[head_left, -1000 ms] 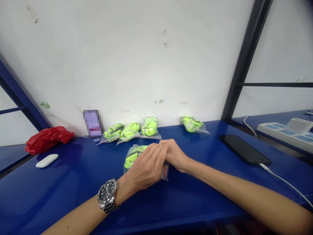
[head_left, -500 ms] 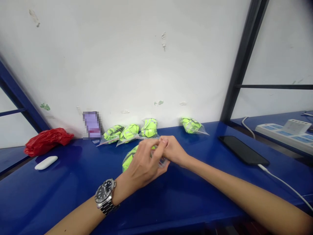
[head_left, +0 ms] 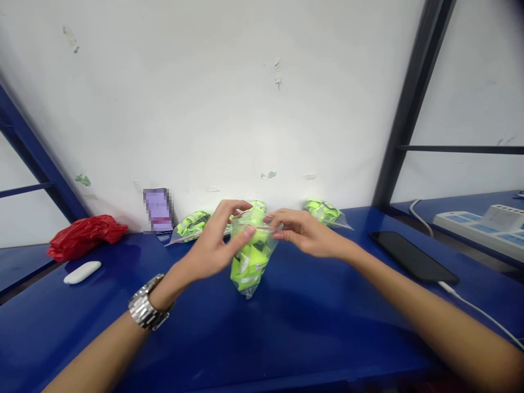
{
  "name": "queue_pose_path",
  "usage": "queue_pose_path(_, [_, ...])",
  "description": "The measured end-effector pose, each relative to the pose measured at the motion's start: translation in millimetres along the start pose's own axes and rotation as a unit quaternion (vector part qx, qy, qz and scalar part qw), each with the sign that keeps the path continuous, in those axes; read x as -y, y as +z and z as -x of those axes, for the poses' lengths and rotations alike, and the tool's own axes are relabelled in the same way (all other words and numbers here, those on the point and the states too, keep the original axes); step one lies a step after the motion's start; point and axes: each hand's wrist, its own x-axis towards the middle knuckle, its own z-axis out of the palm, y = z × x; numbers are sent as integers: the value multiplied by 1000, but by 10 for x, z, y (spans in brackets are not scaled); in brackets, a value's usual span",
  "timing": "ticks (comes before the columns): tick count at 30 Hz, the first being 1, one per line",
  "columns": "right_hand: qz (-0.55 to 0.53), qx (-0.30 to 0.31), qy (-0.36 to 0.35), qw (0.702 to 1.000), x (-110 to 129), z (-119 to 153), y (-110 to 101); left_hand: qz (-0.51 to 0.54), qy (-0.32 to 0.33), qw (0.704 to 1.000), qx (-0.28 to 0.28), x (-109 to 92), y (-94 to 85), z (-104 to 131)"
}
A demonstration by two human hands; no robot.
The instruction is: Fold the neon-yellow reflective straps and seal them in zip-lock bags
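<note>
A clear zip-lock bag [head_left: 250,263] packed with folded neon-yellow fabric with grey reflective strips hangs upright between my hands, above the blue table [head_left: 311,322]. My left hand [head_left: 219,240], with a metal watch on its wrist, grips the bag's upper left side, thumb in front. At the top right corner, my right hand [head_left: 301,232] pinches the bag's edge between thumb and fingers. Behind my hands, similar filled bags lie along the wall: one bag [head_left: 193,224] at the left, another bag [head_left: 325,212] at the right, and others partly hidden by my left hand and the held bag.
A red plastic bag [head_left: 88,236] and a white earbud case [head_left: 82,272] lie at the left. A phone with a lit, blurred screen [head_left: 159,210] leans on the wall. At the right lie a black phone [head_left: 413,255] on a white cable and a power strip [head_left: 483,226].
My hands have moved apart from being clasped together. The bag of neon fabric now shows upright between them, held by its upper part. The view has shifted slightly.
</note>
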Motion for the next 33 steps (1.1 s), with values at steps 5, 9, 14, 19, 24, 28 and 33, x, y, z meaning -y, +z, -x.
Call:
queue_pose_path(5, [-39,45,-15,998,-25,-183,-227,59,-29,977,201,152,-348,-215])
queue_pose_path(9, [19,109,-9,994,143,-289,-323,103,-58,966,228,221,-313,-257])
queue_pose_path(14, [160,141,-32,976,464,-250,-333,93,-65,979,170,243,-257,-228])
queue_pose_path(19, [262,137,-32,955,449,-194,-463,20,-59,986,155,266,-372,-225])
queue_pose_path(24, [266,67,-9,962,273,-182,-540,10,-73,990,124,253,-420,-184])
queue_pose_path(28, [218,31,-24,975,164,-134,-445,-29,-60,993,100,230,-392,-164])
queue_pose_path(33, [157,-35,-20,987,46,-63,-313,-66,-52,994,75,244,-371,-117])
